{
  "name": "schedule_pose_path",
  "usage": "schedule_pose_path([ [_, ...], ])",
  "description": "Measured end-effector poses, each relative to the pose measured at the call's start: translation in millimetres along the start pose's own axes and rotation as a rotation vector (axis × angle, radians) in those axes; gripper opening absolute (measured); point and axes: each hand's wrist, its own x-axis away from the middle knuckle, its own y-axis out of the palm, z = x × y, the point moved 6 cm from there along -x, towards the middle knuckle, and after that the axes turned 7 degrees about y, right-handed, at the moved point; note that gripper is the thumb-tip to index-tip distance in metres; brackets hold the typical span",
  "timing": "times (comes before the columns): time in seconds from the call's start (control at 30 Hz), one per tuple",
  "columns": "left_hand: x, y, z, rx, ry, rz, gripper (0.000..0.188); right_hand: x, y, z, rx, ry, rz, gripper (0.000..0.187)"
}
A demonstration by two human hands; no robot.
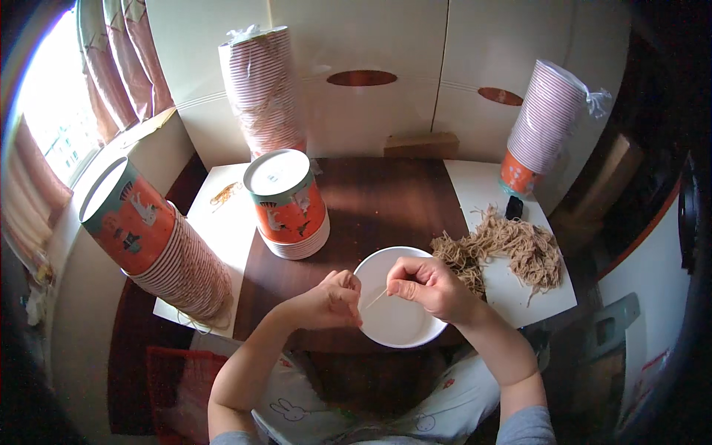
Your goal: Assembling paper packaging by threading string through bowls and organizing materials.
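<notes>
A white round paper tub point(404, 326) stands at the near edge of the dark table, with its mouth facing me. Over its right side my right hand point(429, 288) is closed in a pinch on a thin tan string point(377, 298). The string slants down to the left, across the tub's mouth. At the tub's left rim my left hand point(328, 300) is closed with its fingers curled. What those fingers hold is hidden, though the string's lower end comes close to them. Beside my right hand lies a tangled pile of tan string point(519, 252).
Nested orange-and-green paper tubs point(289, 211) stand beyond my left hand. Taller stacks rise at the left point(159, 237), the back point(259, 93) and the far right point(545, 119). White boards point(215, 245) flank the brown table point(356, 200). A small black object point(513, 208) touches the string pile.
</notes>
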Motion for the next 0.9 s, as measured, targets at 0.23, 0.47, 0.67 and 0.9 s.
schedule_pose_path([
  [0.23,-2,-3,10,0.052,-0.014,-0.031,0.014,4,1,4,0.060,0.047,-0.032,0.008],
  [0.47,4,7,-5,0.185,-0.092,-0.060,0.011,7,0,0,0.032,0.012,0.016,0.009],
  [0.67,0,10,-8,0.200,-0.097,-0.087,0.011,10,-4,-5,-0.036,0.030,-0.012,0.010],
  [0.9,2,-3,11,-0.285,-0.156,-0.006,0.019,26,-45,-30,0.144,-0.091,0.149,0.025],
])
